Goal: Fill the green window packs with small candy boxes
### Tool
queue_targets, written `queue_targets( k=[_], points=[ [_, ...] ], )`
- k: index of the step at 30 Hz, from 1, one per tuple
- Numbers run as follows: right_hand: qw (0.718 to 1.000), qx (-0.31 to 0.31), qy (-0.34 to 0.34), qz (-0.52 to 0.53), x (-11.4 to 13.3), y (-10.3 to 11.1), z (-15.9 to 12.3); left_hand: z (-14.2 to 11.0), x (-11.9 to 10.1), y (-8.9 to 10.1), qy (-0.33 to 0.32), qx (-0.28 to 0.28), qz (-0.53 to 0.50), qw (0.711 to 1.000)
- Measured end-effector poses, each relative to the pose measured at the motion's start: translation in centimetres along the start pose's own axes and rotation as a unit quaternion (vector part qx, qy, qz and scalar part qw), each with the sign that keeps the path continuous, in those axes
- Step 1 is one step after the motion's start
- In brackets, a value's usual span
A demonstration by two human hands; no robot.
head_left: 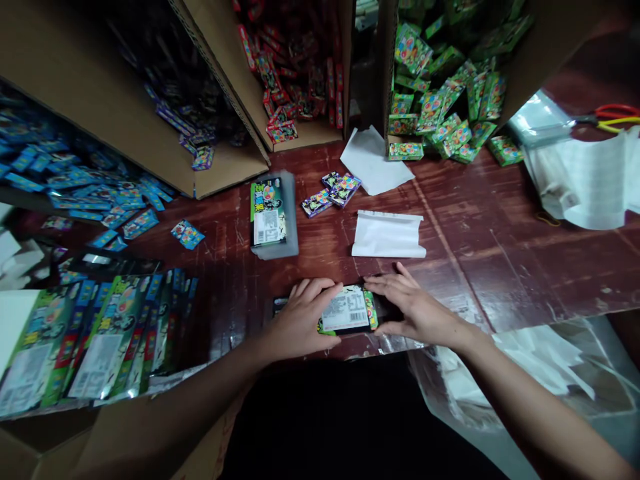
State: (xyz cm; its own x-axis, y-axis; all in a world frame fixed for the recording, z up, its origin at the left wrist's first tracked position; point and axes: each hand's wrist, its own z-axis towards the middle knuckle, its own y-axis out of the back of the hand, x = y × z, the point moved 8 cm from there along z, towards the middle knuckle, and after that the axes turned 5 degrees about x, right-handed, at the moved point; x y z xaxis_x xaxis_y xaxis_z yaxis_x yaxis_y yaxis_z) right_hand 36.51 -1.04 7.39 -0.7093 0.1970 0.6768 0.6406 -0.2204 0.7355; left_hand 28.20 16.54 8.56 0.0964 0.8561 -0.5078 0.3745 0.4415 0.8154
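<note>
A flat dark packet with a white barcode label lies on the table near its front edge, between my hands. My left hand covers its left part, fingers along the far edge and thumb at the near edge. My right hand holds the right end in the same way, beside a green, colourful strip. Part of the packet is hidden under both hands. Beyond it lie a white paper sheet, a few small purple boxes and a stack of clear sleeves with a printed card.
Cardboard boxes at the back hold small red boxes, purple ones and green ones. Small blue boxes are heaped at left, above a row of filled packets. Scissors lie at far right; a plastic bag hangs at front right.
</note>
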Motion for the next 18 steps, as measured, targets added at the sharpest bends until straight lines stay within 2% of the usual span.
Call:
queue_targets(
  k=[2,4,6,8,11,16,18],
  points=[
    [0.998,-0.050,-0.022,0.020,0.2,0.4,0.0,-0.1,0.0,0.7,0.044,-0.055,0.003,0.998],
    [0.988,-0.107,-0.065,0.085,0.3,0.7,-0.2,-0.4,-0.2,1.7,0.095,-0.121,-0.006,0.988],
    [0.964,-0.150,-0.104,0.195,0.5,0.4,0.0,-0.7,-0.6,2.6,0.141,-0.174,-0.041,0.974],
    [0.930,-0.184,-0.126,0.290,0.7,0.0,0.7,-0.6,-1.0,2.9,0.161,-0.195,-0.098,0.962],
    [0.906,-0.223,-0.141,0.332,0.4,0.4,2.2,0.3,-0.8,2.6,0.145,-0.216,-0.219,0.940],
    [0.920,-0.163,-0.141,0.327,-0.5,0.1,4.3,0.9,1.8,2.0,0.079,-0.259,-0.424,0.864],
    [0.919,-0.168,-0.150,0.325,-0.4,-0.3,4.6,0.7,2.8,1.7,0.071,-0.258,-0.474,0.839]
  ],
)
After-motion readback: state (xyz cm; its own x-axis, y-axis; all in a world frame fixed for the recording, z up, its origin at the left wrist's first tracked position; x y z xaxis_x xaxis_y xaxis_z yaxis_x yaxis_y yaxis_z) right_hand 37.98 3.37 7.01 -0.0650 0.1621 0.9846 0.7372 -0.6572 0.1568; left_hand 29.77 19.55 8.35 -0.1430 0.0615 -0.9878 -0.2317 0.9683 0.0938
